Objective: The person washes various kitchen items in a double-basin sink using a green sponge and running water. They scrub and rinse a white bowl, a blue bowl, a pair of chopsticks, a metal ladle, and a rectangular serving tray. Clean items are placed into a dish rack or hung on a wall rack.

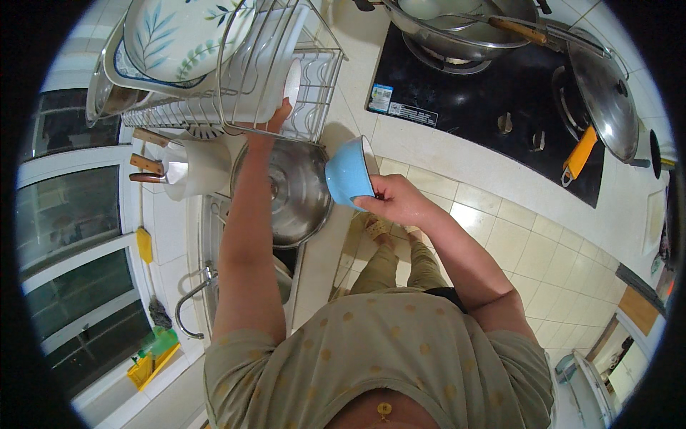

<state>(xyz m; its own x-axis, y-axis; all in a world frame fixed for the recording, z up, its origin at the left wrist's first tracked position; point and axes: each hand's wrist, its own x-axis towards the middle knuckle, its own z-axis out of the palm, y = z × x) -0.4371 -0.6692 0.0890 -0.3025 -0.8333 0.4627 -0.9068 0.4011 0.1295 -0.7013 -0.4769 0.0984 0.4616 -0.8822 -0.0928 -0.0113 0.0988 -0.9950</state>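
Note:
A blue bowl [347,174], tilted on its side, is in the grip of my right hand [395,198], over the counter edge between the sink side and the stove. My left hand [278,115] reaches into the lower level of a wire dish rack [321,102] and touches a white dish [292,80] that stands on edge; the rack's wires partly hide the fingers, so its hold is unclear. Leaf-patterned plates [187,37] rest on the rack's upper level. Beneath my left forearm lies a large round stainless-steel lid or basin [300,193].
A steel wok [461,32] with a wooden-handled utensil [517,29] sits on the black gas hob [455,102]. A metal lid [605,96] leans at the hob's right. Wooden-handled knives [147,163] lie beside the rack, near the faucet [187,300].

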